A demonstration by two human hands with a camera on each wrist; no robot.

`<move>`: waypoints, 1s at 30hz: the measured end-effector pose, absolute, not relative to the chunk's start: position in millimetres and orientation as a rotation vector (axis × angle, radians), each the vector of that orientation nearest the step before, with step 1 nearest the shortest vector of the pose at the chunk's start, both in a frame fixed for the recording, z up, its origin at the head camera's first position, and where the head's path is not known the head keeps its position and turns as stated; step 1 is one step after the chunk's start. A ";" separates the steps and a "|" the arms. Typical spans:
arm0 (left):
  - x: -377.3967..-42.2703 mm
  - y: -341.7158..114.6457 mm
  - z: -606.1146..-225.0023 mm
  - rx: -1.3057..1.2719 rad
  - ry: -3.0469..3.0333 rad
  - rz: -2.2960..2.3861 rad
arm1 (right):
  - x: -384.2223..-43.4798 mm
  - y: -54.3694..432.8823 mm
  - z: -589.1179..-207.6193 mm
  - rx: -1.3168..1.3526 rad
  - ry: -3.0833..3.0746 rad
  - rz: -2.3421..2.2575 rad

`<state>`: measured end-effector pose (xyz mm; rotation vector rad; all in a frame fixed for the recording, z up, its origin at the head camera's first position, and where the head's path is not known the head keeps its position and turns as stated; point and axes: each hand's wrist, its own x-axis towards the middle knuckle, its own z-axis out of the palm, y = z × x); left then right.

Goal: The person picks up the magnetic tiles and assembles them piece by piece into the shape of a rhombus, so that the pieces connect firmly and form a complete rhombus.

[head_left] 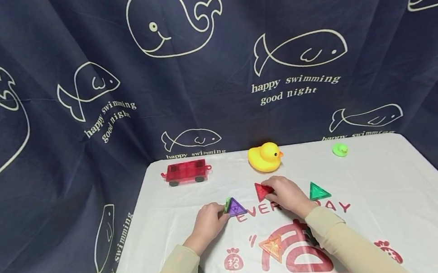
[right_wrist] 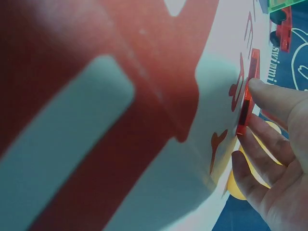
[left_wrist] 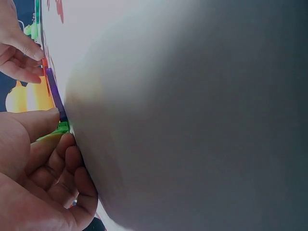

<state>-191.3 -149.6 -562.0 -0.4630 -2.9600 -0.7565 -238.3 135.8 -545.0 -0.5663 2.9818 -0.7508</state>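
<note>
My left hand (head_left: 208,223) pinches a light green tile (head_left: 227,205) and a purple triangular magnetic tile (head_left: 236,207) that stand tilted against each other. Seen from the left wrist, the thumb lies at the end of the purple tile (left_wrist: 55,94), and the green tile (left_wrist: 61,127) sits between thumb and fingers. To the right, my right hand (head_left: 288,195) holds a red triangular magnetic tile (head_left: 261,191) between thumb and fingers. In the right wrist view the red tile (right_wrist: 251,72) appears edge-on. A small gap separates the red tile from the purple one.
A green triangle (head_left: 318,191) lies right of my right hand; an orange triangle (head_left: 273,247) lies nearer me. Something dark (head_left: 310,237) is partly hidden by the right forearm. Along the back stand a red toy wagon (head_left: 185,171), a yellow duck (head_left: 263,159) and a small green duck (head_left: 340,150).
</note>
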 end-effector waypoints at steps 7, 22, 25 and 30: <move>-191.1 -149.5 -562.1 -0.479 -2.950 -0.787 | -238.2 135.5 -541.2 -0.463 2.962 -0.742; -189.2 -148.6 -559.2 -0.478 -2.946 -0.779 | -231.7 133.8 -544.6 -0.433 3.029 -0.808; -188.8 -148.4 -558.7 -0.475 -2.943 -0.776 | -231.2 133.6 -544.8 -0.428 3.028 -0.814; -189.0 -148.9 -559.3 -0.471 -2.944 -0.769 | -229.5 132.3 -542.6 -0.377 3.008 -0.836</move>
